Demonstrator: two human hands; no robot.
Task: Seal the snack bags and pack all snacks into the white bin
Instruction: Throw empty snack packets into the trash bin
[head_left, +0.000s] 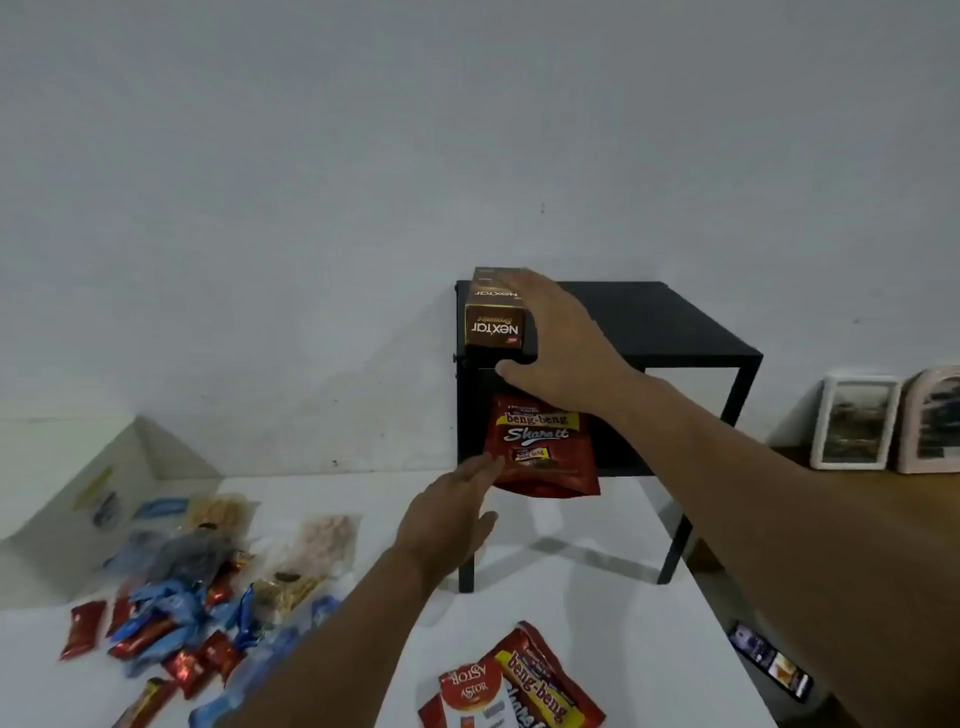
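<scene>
A brown Nextar box (492, 325) lies on top of a small black shelf stand (675, 332). My right hand (558, 353) lies against the box's right side, fingers over its top and thumb down at the shelf edge; whether it grips is unclear. A red beng-beng Share it bag (545, 452) stands on the lower shelf. My left hand (449, 519) is open, with its fingertips at the bag's lower left corner. The white bin (78, 514) stands at the far left of the white table (571, 623).
Several small red and blue snack packets (171, 629) and clear bags of snacks (322, 540) lie in a pile beside the bin. Another beng-beng bag (550, 675) and an Astor pack (472, 691) lie at the near edge. A phone (769, 660) and picture frames (857, 421) are on the right.
</scene>
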